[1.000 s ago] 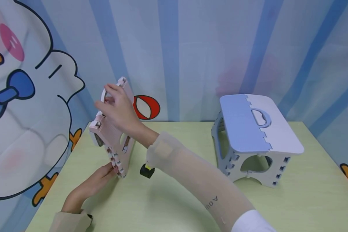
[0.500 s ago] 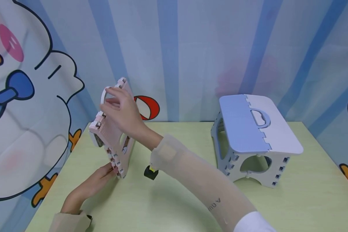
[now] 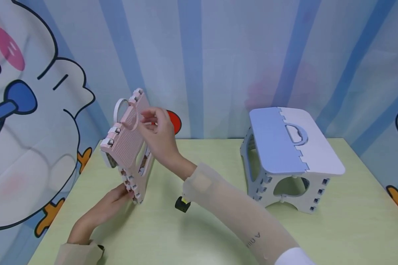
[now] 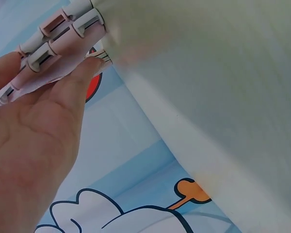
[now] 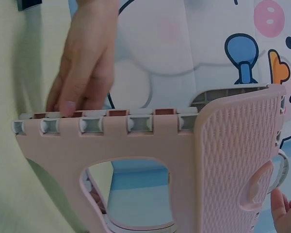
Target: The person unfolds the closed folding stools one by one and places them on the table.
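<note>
A pink-and-white folding stool (image 3: 127,143), partly folded, stands on its legs at the table's left. My left hand (image 3: 107,206) grips its lower leg edge, with the thumb on one side and fingers on the other in the left wrist view. At the stool's top, the white handle half (image 3: 117,110) stands up, apart from the pink handle half (image 3: 134,119), which is turned towards the right. My right hand (image 3: 160,138) is beside the pink half with fingers loosely bent. Whether the thumb touches it is hard to tell.
A second folding stool (image 3: 293,141), blue and white, stands unfolded at the right of the pale green table (image 3: 212,228). A striped cartoon curtain (image 3: 215,55) hangs close behind the table.
My right hand has let go of the white handle half and moved right. The pink handle half has swung away from the white one. My left hand keeps its hold.
</note>
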`<state>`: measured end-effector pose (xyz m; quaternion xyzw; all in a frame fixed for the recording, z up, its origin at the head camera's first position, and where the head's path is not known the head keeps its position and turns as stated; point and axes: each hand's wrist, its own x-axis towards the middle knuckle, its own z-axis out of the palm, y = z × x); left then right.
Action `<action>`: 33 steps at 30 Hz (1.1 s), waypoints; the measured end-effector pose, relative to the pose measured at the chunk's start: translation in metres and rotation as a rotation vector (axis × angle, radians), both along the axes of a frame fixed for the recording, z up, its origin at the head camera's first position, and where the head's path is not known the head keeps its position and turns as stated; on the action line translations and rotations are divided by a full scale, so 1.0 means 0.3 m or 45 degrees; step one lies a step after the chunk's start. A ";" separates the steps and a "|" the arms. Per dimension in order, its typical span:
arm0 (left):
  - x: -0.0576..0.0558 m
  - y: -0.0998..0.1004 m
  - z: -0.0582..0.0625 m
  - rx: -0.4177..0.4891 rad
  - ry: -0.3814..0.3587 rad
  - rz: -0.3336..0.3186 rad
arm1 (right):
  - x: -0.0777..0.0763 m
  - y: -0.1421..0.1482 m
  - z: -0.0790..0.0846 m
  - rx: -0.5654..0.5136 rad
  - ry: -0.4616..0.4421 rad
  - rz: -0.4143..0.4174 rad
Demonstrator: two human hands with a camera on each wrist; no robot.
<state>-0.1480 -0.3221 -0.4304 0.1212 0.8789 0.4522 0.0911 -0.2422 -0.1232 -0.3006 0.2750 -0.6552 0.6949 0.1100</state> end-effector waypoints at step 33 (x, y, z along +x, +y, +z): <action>-0.016 0.007 0.013 0.216 0.263 0.176 | 0.057 0.011 -0.256 0.230 -0.415 0.043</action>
